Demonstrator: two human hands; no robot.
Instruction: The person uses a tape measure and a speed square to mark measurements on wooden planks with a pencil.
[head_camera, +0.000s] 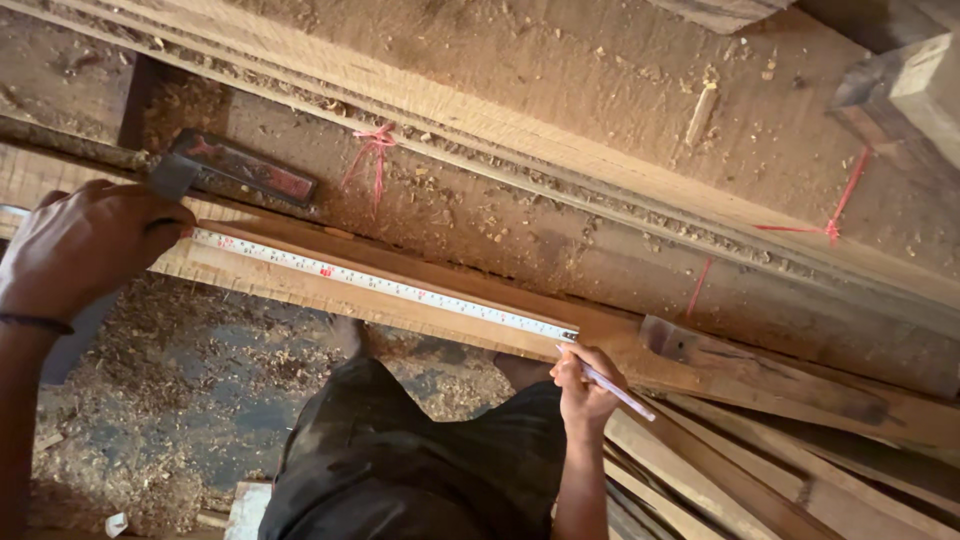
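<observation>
The fingers (583, 372) of the right hand (583, 390) are pinched around a pale pencil (618, 390), its tip touching the far end of a white tape measure (385, 286). The fingers (150, 215) of the left hand (85, 250) are curled over the tape's other end (whether they grip it I cannot tell), pressing it onto a long wooden plank (330, 300). The tape lies flat along the plank between both hands. Just beyond the left hand rests a dark try square (245, 168) on the desk (600, 150), near pink string (372, 150). Sawdust covers the floor (190, 390) below.
</observation>
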